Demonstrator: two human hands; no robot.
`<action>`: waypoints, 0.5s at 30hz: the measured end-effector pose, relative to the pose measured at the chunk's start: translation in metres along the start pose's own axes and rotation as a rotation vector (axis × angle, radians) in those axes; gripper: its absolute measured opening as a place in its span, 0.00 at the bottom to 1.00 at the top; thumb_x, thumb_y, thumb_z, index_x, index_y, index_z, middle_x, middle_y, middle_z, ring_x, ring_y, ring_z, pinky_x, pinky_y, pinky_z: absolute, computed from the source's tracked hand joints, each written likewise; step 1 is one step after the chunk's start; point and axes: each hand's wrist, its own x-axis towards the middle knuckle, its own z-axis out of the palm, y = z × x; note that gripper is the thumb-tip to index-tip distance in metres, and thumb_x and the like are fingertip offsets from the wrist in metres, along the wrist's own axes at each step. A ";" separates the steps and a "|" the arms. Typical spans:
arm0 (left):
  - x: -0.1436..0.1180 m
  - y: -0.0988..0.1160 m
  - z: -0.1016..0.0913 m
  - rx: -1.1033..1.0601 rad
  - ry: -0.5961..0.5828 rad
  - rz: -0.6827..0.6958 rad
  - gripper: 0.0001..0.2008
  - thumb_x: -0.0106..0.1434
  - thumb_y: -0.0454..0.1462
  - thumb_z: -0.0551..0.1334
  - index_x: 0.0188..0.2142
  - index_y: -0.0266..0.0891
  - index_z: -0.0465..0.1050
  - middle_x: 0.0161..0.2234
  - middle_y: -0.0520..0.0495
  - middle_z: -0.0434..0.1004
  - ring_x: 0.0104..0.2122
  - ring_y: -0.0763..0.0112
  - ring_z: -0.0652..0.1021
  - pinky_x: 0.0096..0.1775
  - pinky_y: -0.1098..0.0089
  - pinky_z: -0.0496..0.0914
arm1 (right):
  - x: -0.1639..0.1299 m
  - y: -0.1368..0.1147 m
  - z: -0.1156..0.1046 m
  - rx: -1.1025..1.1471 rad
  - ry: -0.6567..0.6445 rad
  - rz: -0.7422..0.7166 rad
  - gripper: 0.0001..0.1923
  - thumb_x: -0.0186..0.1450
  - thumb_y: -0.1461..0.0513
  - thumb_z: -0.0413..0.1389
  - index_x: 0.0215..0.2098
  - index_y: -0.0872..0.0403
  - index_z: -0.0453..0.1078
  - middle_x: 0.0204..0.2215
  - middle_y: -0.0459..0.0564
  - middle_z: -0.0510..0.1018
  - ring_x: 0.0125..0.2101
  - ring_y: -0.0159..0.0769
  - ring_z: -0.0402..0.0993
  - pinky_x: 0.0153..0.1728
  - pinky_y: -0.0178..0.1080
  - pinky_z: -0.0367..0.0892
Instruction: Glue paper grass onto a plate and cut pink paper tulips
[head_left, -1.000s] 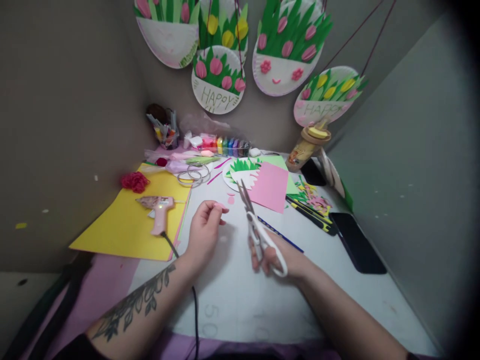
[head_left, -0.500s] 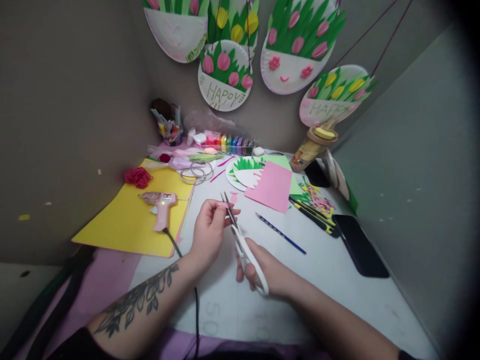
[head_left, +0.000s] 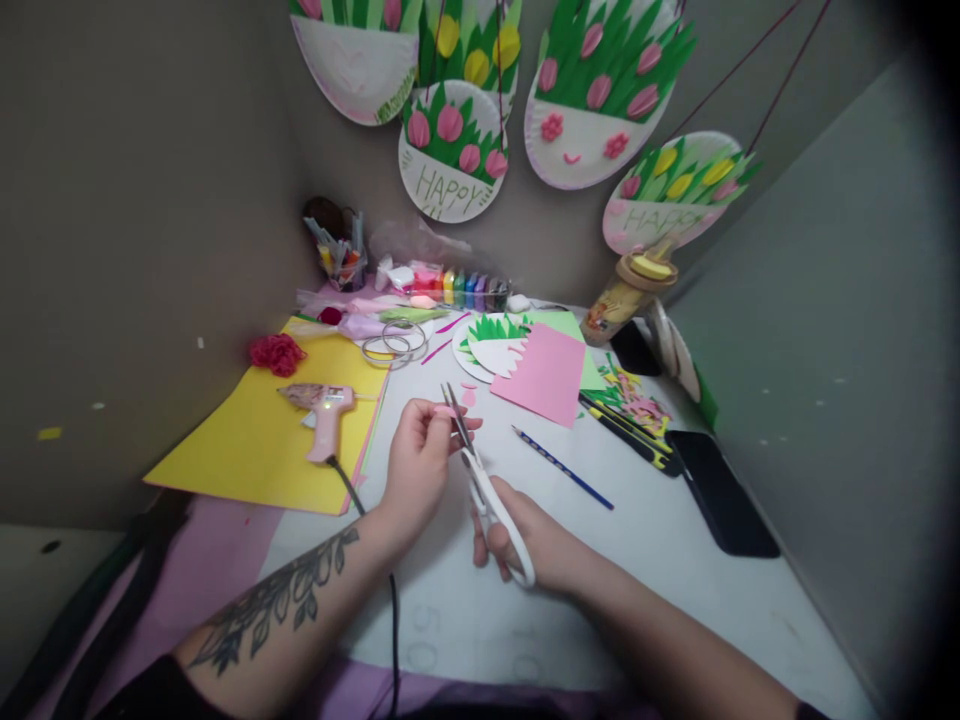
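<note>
Over the middle of the white table, my left hand (head_left: 421, 448) pinches a small piece of pink paper (head_left: 445, 410). My right hand (head_left: 525, 535) grips white-handled scissors (head_left: 480, 475) by the loops, thumb through one of them. The scissor blades point away from me and lie at the pink piece, slightly parted at the tips. Just beyond the blades, small pink cut-outs (head_left: 469, 396) rest on the table. A pink sheet (head_left: 544, 375) with a jagged cut left edge lies further right, partly over a paper plate (head_left: 463, 350) with green paper grass.
To the left, a pink glue gun (head_left: 327, 420) lies on yellow paper (head_left: 247, 440), its cord running beneath my left forearm. A blue pencil (head_left: 562, 467), a cutter knife (head_left: 626, 430), paper scraps (head_left: 637, 400) and a phone (head_left: 724, 495) lie right. A lidded cup (head_left: 626, 300) stands behind.
The view has shifted very slightly. Both hands, the scissors and the pink piece stay almost in the same place.
</note>
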 end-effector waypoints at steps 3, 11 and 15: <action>0.000 0.001 0.001 -0.007 0.008 -0.004 0.09 0.63 0.43 0.57 0.34 0.39 0.62 0.37 0.50 0.73 0.37 0.67 0.81 0.40 0.63 0.74 | 0.001 0.002 0.001 0.009 0.002 -0.006 0.16 0.60 0.53 0.58 0.37 0.53 0.59 0.24 0.45 0.73 0.19 0.29 0.66 0.18 0.31 0.64; 0.000 0.001 0.001 -0.011 0.021 -0.010 0.09 0.62 0.43 0.57 0.33 0.40 0.62 0.36 0.50 0.73 0.37 0.66 0.80 0.40 0.63 0.74 | 0.002 0.005 0.002 0.009 0.006 -0.026 0.17 0.61 0.51 0.56 0.37 0.53 0.58 0.24 0.45 0.73 0.20 0.30 0.68 0.18 0.31 0.64; 0.000 0.000 0.001 0.000 0.028 -0.009 0.10 0.63 0.44 0.57 0.33 0.40 0.62 0.37 0.50 0.74 0.38 0.66 0.80 0.40 0.63 0.74 | 0.002 0.008 0.002 0.010 0.006 -0.054 0.18 0.62 0.48 0.54 0.37 0.53 0.58 0.24 0.45 0.72 0.21 0.30 0.67 0.18 0.31 0.64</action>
